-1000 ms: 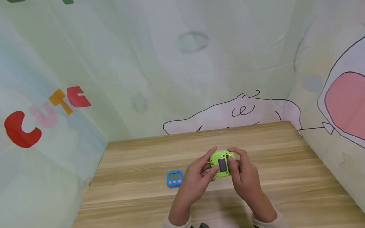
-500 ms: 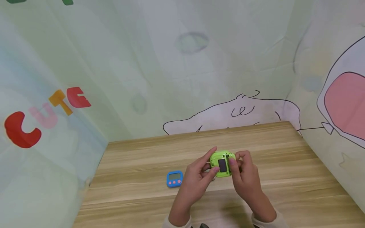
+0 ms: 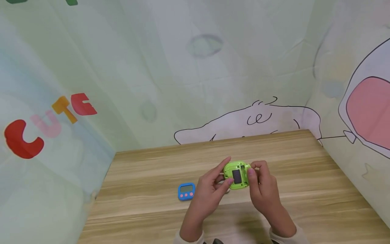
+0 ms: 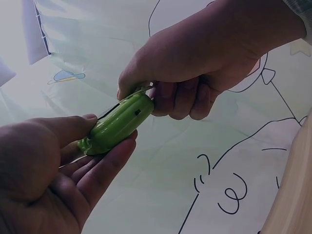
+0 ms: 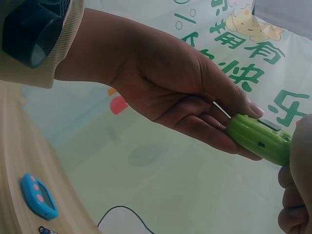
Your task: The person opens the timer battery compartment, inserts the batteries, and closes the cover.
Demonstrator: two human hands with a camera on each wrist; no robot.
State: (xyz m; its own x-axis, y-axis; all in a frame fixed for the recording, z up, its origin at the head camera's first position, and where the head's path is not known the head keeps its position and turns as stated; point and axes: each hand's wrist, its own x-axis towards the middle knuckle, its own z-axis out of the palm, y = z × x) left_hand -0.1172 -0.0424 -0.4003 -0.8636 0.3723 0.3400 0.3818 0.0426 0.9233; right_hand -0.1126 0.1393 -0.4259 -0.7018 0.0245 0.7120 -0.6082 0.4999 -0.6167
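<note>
A small green plastic device (image 3: 236, 173) with rounded ends is held up between both hands. A dark rectangular panel sits in its face, beside a narrow dark slot. My left hand (image 3: 210, 189) holds its left end, thumb on the face and fingers behind, as the left wrist view also shows. At the other end, my right hand (image 3: 264, 189) pinches the green edge between thumb and curled index finger. A thin green part (image 4: 144, 89) juts out at that edge, close by the right fingers, which partly hide it.
A blue digital timer (image 3: 186, 191) with pink buttons lies on the wooden table (image 3: 146, 213) left of the hands. A small whitish thing (image 3: 228, 190) shows below the green device. Printed curtains (image 3: 152, 67) enclose the table's back and sides.
My right thumb has slid right, off the slot to the device's right edge, and more of the dark slot shows. My left hand keeps its hold, nearly still.
</note>
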